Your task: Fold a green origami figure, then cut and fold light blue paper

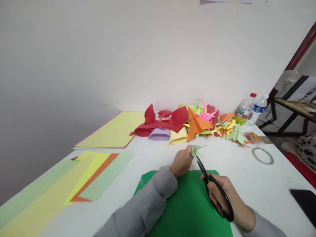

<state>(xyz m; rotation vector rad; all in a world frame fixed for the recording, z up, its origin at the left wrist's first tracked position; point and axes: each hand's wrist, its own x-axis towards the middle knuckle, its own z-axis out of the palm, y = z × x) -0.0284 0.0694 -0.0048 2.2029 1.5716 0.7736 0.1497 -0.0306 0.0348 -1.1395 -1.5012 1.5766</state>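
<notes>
Between the fingers of my left hand (182,161) is a small pale green folded paper piece (196,150) with pointed tips, held above the table. My right hand (223,191) grips a pair of black scissors (210,179) by the handles. The scissors point up and left, with their tips at the lower edge of the folded paper; whether the blades are cutting into it I cannot tell. Under both hands lies a green sheet (185,204) on the white table (118,204).
Red paper shapes (179,118) and folded orange paper (197,123) pile up along the wall. Coloured sheets (106,177) and a yellow stack (108,130) lie left. To the right are plastic bottles (258,108), a tape roll (263,155), a wrapped snack (253,137) and a dark flat object (304,202).
</notes>
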